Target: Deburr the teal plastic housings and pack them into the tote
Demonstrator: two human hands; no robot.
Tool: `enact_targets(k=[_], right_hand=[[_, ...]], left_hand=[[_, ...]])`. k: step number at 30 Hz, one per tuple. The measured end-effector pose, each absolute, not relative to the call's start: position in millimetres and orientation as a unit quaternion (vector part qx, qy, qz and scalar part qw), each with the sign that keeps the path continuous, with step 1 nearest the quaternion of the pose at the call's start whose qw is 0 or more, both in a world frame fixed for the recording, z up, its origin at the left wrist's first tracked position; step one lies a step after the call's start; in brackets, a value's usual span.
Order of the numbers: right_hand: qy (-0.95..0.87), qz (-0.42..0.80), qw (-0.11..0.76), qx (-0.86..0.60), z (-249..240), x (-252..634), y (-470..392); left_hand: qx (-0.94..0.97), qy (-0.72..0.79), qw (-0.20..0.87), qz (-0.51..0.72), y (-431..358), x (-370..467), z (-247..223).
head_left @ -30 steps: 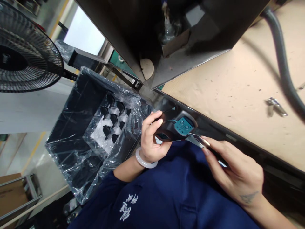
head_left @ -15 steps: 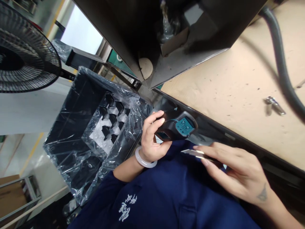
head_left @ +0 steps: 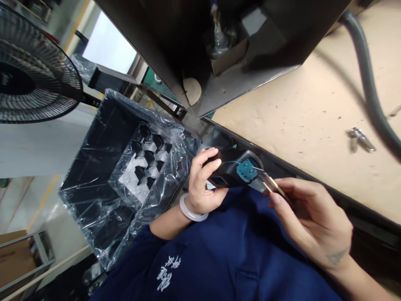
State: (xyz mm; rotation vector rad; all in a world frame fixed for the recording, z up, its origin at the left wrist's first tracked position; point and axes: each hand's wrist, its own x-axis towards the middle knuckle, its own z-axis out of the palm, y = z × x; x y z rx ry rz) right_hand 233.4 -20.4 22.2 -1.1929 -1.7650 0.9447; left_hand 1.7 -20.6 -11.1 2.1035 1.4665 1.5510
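My left hand (head_left: 202, 184), with a white bracelet at the wrist, is closed around a black plastic housing (head_left: 231, 172) held in front of my body. At the housing's right end sits a teal insert (head_left: 244, 169) with small round features. Between thumb and fingers, my right hand (head_left: 315, 219) grips a slim knife (head_left: 273, 184) with a pointed metal blade. The blade's tip is at the right side of the teal insert; whether it touches is too small to tell. The knife's rear end is hidden in my palm.
A dark bin (head_left: 94, 163) lined with clear plastic stands at left, with several black parts (head_left: 148, 158) inside. A fan (head_left: 37, 79) is further left. The wooden bench (head_left: 282, 113) bears small metal fittings (head_left: 361, 139) and a grey hose (head_left: 365, 75). A dark metal enclosure (head_left: 250, 90) stands at top.
My right hand has turned and raised the knife, bringing its tip to the teal insert. My left hand and the housing have shifted slightly to the right and tilted.
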Motion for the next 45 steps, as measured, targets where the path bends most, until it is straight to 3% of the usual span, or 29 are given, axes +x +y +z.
enact_targets(k=[16, 21, 28, 36, 39, 45], right_hand=[[-0.734, 0.329, 0.399, -0.441, 26, 227, -13], [-0.708, 0.387, 0.393, -0.440, 30, 226, -13], [-0.602, 0.650, 0.321, -0.335, 34, 232, -6], [-0.495, 0.638, 0.378, -0.453, 49, 226, -12], [-0.446, 0.628, 0.398, -0.498, 56, 223, -14], [-0.393, 0.593, 0.428, -0.558, 58, 224, -11]], left_hand=[[0.704, 0.505, 0.060, 0.496, -24, 4, -11], [0.707, 0.508, 0.047, 0.490, -23, 5, -11], [0.714, 0.507, 0.051, 0.480, -25, 3, -16], [0.703, 0.501, 0.069, 0.500, -22, 5, -16], [0.689, 0.487, 0.140, 0.518, -23, 1, -13], [0.586, 0.384, 0.491, 0.518, -19, -20, -14]])
